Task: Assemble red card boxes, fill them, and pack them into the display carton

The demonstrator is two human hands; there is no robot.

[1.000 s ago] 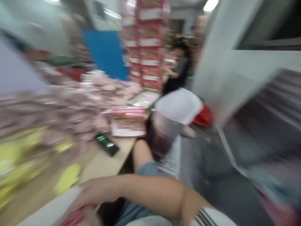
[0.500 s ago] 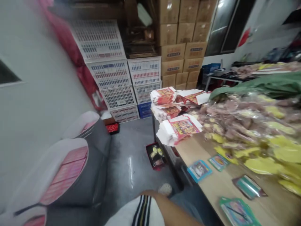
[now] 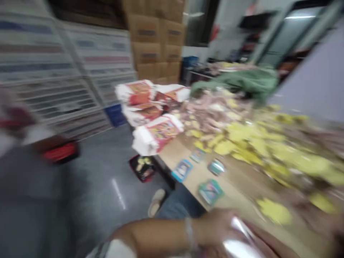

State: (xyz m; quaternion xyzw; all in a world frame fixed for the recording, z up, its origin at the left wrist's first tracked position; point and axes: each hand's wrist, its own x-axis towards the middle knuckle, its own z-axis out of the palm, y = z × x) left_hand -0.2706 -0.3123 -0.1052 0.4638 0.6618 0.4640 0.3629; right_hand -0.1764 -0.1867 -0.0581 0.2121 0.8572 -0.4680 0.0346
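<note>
Silver blurred item [image 3: 243, 245] in hands [image 3: 216, 227]; yellow pieces [image 3: 274, 211] across table [image 3: 236, 200].

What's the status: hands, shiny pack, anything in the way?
Left hand at shiny pack, grip blurred. Right hand blurred, at bottom edge. Pack cut off by frame. Green-edged card stack on tabletop, apart from hands.
</note>
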